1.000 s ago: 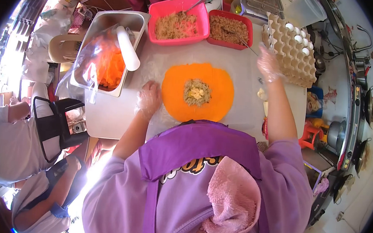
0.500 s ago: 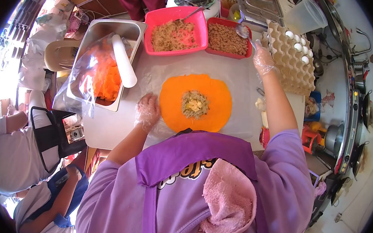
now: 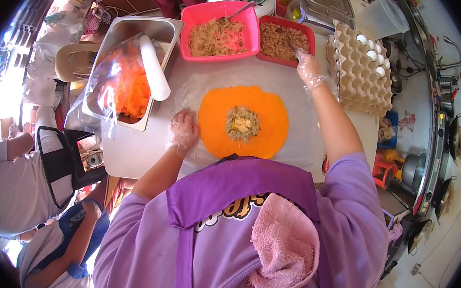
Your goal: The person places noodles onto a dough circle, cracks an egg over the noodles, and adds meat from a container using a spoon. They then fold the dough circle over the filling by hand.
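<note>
An orange sheet of dough [image 3: 268,117] lies flat on a clear plastic sheet [image 3: 301,144], with a small mound of shredded filling and yellowish crumbs [image 3: 242,124] at its centre. My left hand [image 3: 183,131], in a thin clear plastic glove, rests beside the dough's left edge with its fingers lying on the plastic. My right hand [image 3: 309,70], gloved too, grips the handle of a spoon [image 3: 297,53] whose bowl is down in the brown minced filling [image 3: 275,40]. That filling sits in a red tub [image 3: 280,59] at the back of the table.
A pink basin [image 3: 215,59] of shredded filling with a spoon stands left of the tub. Further left, a steel pan [image 3: 161,26] holds orange dough under plastic, with a white rolling pin [image 3: 154,70] across it. Egg trays [image 3: 357,78] with several eggs stand right. Other people are nearby.
My right hand has moved left and slightly toward me, and the spoon's bowl has gone from above the tub's right side down into the minced filling. My left hand stays beside the dough.
</note>
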`<state>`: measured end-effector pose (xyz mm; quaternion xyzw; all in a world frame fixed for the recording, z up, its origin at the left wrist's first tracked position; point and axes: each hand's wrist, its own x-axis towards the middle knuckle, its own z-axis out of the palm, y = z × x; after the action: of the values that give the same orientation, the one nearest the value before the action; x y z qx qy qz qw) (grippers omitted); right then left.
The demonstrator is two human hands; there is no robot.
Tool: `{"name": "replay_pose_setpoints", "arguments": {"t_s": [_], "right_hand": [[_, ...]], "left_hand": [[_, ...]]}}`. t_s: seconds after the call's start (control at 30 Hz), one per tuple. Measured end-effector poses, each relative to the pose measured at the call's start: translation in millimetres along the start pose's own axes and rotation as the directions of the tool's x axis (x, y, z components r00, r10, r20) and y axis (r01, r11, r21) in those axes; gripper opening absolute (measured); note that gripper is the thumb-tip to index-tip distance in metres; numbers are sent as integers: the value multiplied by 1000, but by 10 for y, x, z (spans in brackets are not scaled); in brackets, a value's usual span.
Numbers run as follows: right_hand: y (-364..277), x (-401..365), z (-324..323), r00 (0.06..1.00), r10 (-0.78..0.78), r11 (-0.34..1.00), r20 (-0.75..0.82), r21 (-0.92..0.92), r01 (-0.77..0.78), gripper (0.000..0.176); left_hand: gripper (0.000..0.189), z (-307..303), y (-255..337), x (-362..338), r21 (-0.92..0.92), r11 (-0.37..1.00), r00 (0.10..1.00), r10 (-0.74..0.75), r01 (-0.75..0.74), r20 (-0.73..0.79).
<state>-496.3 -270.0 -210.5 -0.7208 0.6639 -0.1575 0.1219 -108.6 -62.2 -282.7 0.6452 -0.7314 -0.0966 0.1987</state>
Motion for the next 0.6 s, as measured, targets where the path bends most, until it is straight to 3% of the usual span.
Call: {"name": "replay_pose_setpoints", "arguments": {"t_s": [0.13, 0.23, 0.33, 0.37, 0.4, 0.47, 0.5, 0.57, 0.6], "right_hand": [[104, -11, -78, 997, -12, 982, 80, 189, -3, 33], [141, 30, 10, 985, -48, 981, 167, 192, 15, 33], [-55, 47, 159, 992, -118, 986, 54, 126, 111, 34], [-163, 11, 122, 999, -24, 988, 48, 152, 17, 32], [-105, 35, 215, 999, -23, 988, 47, 155, 16, 32], [136, 147, 496, 999, -6, 919, 32, 395, -7, 32], [176, 169, 469, 999, -6, 918, 32, 396, -7, 32], [269, 206, 398, 916, 152, 653, 372, 658, -375, 38], [358, 213, 401, 916, 152, 653, 372, 658, -376, 38]], "left_hand": [[36, -29, 24, 6, -5, 1000, 1000, -8, 8, 13], [36, -27, 11, 2, -18, 1000, 999, -17, 17, 27], [36, 23, -21, 0, -5, 1000, 1000, 16, -16, -2], [36, 20, -18, -3, 0, 1000, 1000, 18, -18, -2], [36, 10, -15, -3, 5, 1000, 1000, 20, -20, -2], [36, -13, 4, 3, 9, 1000, 1000, 14, -14, 7], [36, -15, 8, 4, 9, 1000, 1000, 7, -7, 15], [36, -19, 14, 6, 8, 1000, 1000, -3, 3, 22], [36, -18, 18, 3, 6, 1000, 999, -14, 14, 30]]}}
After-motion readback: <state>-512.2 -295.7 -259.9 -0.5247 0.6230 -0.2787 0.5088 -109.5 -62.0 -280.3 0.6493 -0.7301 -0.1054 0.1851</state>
